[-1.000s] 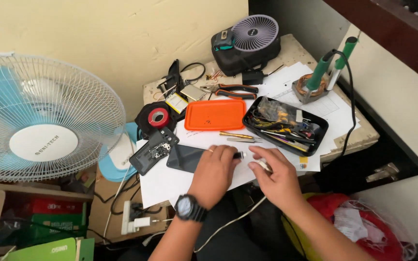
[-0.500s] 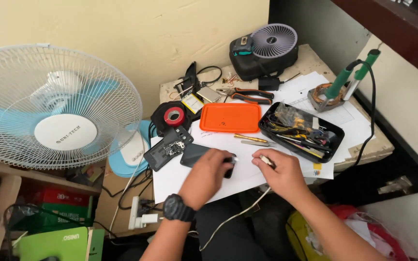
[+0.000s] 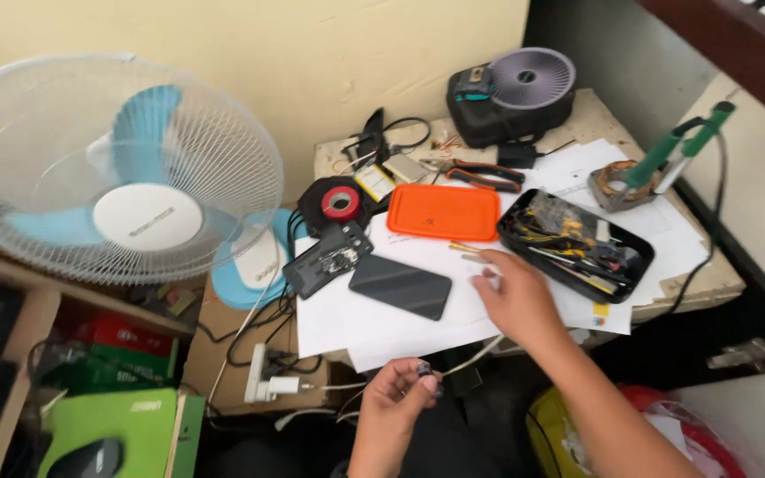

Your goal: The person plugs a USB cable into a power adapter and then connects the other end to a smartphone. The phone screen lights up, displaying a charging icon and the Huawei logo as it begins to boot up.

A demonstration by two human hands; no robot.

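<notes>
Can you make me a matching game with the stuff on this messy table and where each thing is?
Things:
1. phone
2. orange lid
3. black tray
4. left hand

Places:
A. right of the orange lid, full of tools
B. flat on the white paper, screen dark
C. below the table edge, pinching a small part
D. between the red tape roll and the tray

Pairs: 1-B, 2-D, 3-A, 4-C

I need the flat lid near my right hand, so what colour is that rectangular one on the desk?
Orange lid, clearest in the head view, beyond the right hand.
</notes>
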